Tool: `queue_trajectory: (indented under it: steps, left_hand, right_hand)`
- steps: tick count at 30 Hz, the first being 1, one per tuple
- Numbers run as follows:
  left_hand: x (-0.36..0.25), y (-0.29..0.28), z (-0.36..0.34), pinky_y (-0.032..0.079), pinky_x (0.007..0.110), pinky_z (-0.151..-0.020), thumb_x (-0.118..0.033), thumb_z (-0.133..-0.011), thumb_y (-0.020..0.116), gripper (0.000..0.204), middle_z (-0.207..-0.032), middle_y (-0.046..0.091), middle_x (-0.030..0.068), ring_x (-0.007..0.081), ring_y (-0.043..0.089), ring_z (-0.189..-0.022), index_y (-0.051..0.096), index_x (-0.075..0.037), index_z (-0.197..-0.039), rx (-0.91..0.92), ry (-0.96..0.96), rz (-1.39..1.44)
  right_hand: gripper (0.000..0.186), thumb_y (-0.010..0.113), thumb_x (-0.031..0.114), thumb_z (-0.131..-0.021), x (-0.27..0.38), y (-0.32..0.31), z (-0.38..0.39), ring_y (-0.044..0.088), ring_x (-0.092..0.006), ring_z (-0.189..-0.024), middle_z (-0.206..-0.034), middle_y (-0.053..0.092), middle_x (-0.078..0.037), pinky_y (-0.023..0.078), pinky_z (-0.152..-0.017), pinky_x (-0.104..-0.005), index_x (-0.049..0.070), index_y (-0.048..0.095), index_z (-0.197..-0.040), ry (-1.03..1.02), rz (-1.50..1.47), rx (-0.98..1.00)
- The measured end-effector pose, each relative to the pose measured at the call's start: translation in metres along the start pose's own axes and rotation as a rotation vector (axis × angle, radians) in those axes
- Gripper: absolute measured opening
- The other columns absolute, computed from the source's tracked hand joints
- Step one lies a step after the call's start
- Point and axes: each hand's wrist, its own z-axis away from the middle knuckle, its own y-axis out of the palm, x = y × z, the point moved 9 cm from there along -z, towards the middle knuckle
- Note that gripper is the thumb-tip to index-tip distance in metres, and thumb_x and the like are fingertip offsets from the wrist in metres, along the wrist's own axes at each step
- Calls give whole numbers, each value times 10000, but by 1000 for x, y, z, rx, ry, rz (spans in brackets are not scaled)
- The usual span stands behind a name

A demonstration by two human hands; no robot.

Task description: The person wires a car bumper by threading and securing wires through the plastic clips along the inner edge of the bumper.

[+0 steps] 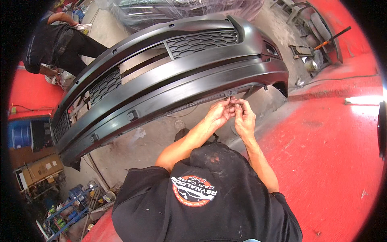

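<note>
A large black car bumper (189,86) with honeycomb grille inserts stretches across the view in front of me. Just below its near edge, toward the right, my left hand (219,113) is closed, palm partly turned up, its fingertips at the edge beside a small tab. Close against it is my right hand (245,119), thumb and fingers pinched together. The fingertips of both hands meet. Whatever they hold is too small and hidden to make out.
Behind the bumper stands a car wrapped in clear plastic (181,10). At the far left, a person in dark clothes (66,44) bends over. A blue rack of bottles and tools (68,213) is at lower left. An orange-handled tool (322,45) leans among parts at upper right.
</note>
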Motion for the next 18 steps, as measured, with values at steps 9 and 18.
queue_trajectory:
  steps: [9, 18]
  left_hand:
    - [-13, 1, -8, 472, 356, -659, -97, -961, 400, 179, -931, 578, 107, 201, 557, -817, 510, 28, -1026, -253, 53, 12]
    - [-20, -12, -3, 502, 357, -834, -108, -951, 441, 209, -1064, 579, 119, 247, 565, -1012, 509, 27, -1096, -244, -54, -311]
  right_hand:
    - [87, 507, 50, -925, 38, -12, 4, 540, -63, -700, -817, 618, -28, 469, -647, -220, -3, 559, -972, -86, 12, -104]
    - [104, 552, 32, -886, 48, -21, -14, 629, -152, -804, -864, 659, -97, 493, -730, -277, -9, 586, -975, -142, 87, -116]
